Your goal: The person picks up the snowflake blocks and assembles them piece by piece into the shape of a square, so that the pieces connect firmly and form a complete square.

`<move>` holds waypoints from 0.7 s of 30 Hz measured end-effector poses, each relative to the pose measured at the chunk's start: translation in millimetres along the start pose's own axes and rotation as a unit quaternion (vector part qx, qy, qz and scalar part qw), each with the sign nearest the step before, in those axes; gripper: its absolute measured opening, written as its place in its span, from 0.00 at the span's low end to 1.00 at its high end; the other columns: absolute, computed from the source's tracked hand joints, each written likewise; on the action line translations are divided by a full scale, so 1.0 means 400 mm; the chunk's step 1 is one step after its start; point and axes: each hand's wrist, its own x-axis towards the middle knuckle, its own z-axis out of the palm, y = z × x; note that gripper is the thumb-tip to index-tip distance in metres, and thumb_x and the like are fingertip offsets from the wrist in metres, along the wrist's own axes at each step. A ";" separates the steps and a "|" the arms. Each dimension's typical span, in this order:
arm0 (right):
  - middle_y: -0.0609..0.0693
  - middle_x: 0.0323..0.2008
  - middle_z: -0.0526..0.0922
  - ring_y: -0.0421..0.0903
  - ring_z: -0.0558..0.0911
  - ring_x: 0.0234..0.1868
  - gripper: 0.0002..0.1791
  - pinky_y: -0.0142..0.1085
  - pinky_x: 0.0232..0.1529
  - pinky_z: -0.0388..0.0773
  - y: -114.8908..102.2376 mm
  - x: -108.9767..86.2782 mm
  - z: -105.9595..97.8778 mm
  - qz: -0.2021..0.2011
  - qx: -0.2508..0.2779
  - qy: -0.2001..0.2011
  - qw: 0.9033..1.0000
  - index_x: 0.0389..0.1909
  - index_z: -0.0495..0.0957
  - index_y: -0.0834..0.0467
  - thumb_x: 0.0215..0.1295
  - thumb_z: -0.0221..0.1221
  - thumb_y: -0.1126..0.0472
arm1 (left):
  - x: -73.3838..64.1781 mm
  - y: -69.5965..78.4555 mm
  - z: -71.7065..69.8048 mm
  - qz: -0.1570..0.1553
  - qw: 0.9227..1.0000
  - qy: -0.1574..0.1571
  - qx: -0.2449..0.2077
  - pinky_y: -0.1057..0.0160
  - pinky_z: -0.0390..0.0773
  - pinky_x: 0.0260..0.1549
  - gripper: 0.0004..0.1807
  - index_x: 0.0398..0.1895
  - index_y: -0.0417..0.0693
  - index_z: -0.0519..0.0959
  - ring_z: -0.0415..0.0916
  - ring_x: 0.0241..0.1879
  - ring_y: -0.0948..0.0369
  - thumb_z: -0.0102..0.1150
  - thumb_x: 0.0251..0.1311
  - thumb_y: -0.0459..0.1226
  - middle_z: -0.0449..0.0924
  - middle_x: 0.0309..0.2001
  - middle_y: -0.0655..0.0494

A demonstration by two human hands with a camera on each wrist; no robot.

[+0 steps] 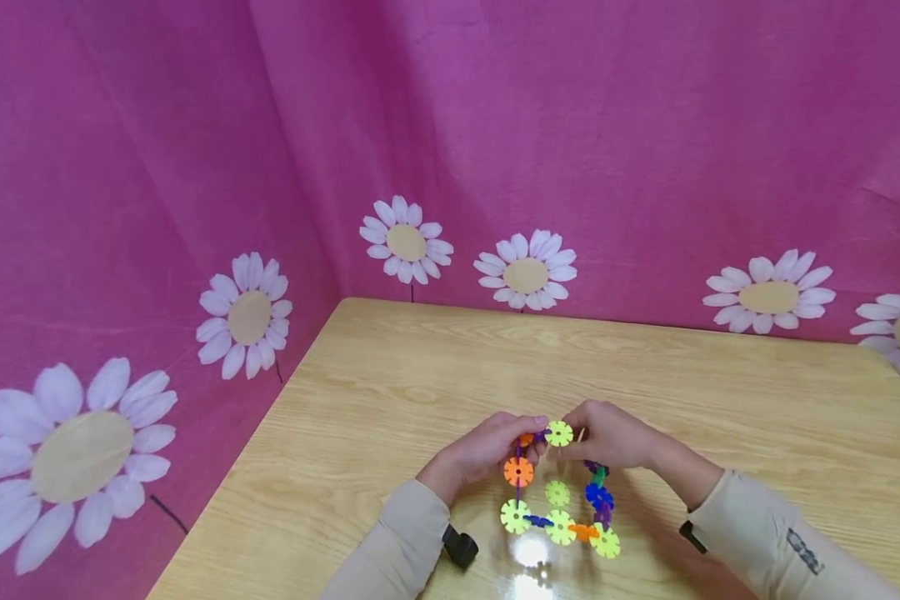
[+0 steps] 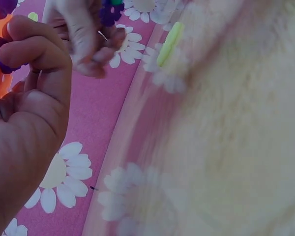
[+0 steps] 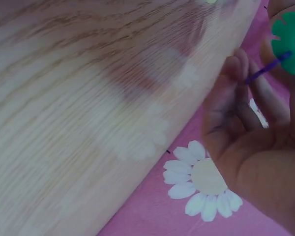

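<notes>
A chain of notched plastic connector discs (image 1: pixel 560 527), in yellow-green, orange, blue, purple and green, curves between both hands in the head view. My left hand (image 1: pixel 487 450) grips its upper left part, near an orange disc (image 1: pixel 518 472) and a purple one. Beside the left fingertips, a yellow-green disc (image 1: pixel 559 433) faces the camera. My right hand (image 1: pixel 615 435) pinches the chain's other side; in the right wrist view its fingers meet the edge of a purple disc (image 3: pixel 268 68) joined to a green disc (image 3: pixel 292 44). Inside the loop, a single yellow-green disc (image 1: pixel 557 493) shows.
The wooden table (image 1: pixel 390 375) runs back to a pink cloth (image 1: pixel 570 125) printed with white daisies. Bright light glints off the tabletop below the chain. Black devices on straps (image 1: pixel 461 548) sit at both wrists.
</notes>
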 end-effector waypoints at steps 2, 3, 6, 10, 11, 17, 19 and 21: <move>0.44 0.14 0.74 0.34 0.66 0.12 0.10 0.28 0.13 0.64 -0.003 0.000 0.011 0.003 -0.017 -0.035 0.999 0.25 0.80 0.54 0.52 0.67 0.53 | 0.000 -0.004 0.000 -0.002 1.000 -0.014 -0.002 0.72 0.68 0.17 0.39 0.38 0.18 0.66 0.66 0.20 0.66 0.49 0.61 0.56 0.71 0.23 0.55; 0.43 0.15 0.74 0.35 0.67 0.14 0.11 0.28 0.15 0.64 -0.005 0.001 0.016 0.005 -0.022 -0.048 0.999 0.26 0.80 0.54 0.49 0.69 0.52 | 0.000 -0.005 0.000 0.000 1.000 -0.019 -0.004 0.72 0.68 0.17 0.39 0.38 0.17 0.66 0.66 0.20 0.66 0.49 0.61 0.56 0.71 0.23 0.55; 0.44 0.20 0.73 0.39 0.69 0.21 0.18 0.29 0.20 0.66 -0.016 0.000 0.032 0.035 -0.042 -0.070 0.996 0.30 0.77 0.55 0.41 0.73 0.53 | 0.000 -0.008 0.002 0.006 1.000 -0.024 -0.007 0.73 0.68 0.16 0.39 0.40 0.16 0.65 0.66 0.20 0.66 0.48 0.63 0.54 0.71 0.23 0.55; 0.46 0.27 0.74 0.42 0.71 0.29 0.23 0.33 0.29 0.69 -0.025 -0.001 0.049 0.050 -0.069 -0.072 0.994 0.34 0.74 0.54 0.38 0.75 0.56 | 0.001 -0.009 0.004 0.008 1.000 -0.026 -0.008 0.73 0.69 0.17 0.38 0.41 0.16 0.65 0.67 0.21 0.66 0.47 0.63 0.53 0.72 0.23 0.56; 0.46 0.27 0.75 0.42 0.71 0.29 0.22 0.33 0.29 0.69 -0.026 -0.002 0.051 0.046 -0.073 -0.070 0.994 0.33 0.75 0.55 0.38 0.75 0.56 | 0.001 -0.009 0.004 0.008 1.000 -0.026 -0.007 0.73 0.69 0.18 0.38 0.41 0.16 0.65 0.67 0.22 0.66 0.47 0.63 0.54 0.72 0.23 0.56; 0.45 0.28 0.77 0.40 0.73 0.29 0.17 0.32 0.31 0.71 -0.035 -0.005 0.053 0.022 -0.058 -0.079 0.995 0.30 0.77 0.57 0.40 0.74 0.61 | 0.000 -0.009 0.002 0.006 1.000 -0.021 -0.005 0.72 0.68 0.18 0.35 0.35 0.21 0.69 0.67 0.22 0.65 0.49 0.62 0.54 0.71 0.23 0.55; 0.45 0.26 0.77 0.39 0.72 0.28 0.16 0.31 0.30 0.71 -0.038 -0.006 0.052 0.019 -0.053 -0.079 0.995 0.29 0.76 0.57 0.40 0.73 0.63 | -0.001 -0.008 0.002 0.006 1.000 -0.020 -0.005 0.72 0.69 0.18 0.34 0.34 0.23 0.70 0.67 0.22 0.65 0.49 0.62 0.54 0.72 0.24 0.55; 0.45 0.24 0.76 0.38 0.72 0.26 0.14 0.31 0.28 0.71 -0.037 -0.006 0.053 0.013 -0.046 -0.075 0.996 0.28 0.75 0.57 0.42 0.71 0.66 | 0.000 -0.011 0.000 0.005 1.000 -0.018 -0.005 0.72 0.69 0.18 0.31 0.32 0.28 0.73 0.67 0.22 0.65 0.49 0.61 0.55 0.72 0.24 0.55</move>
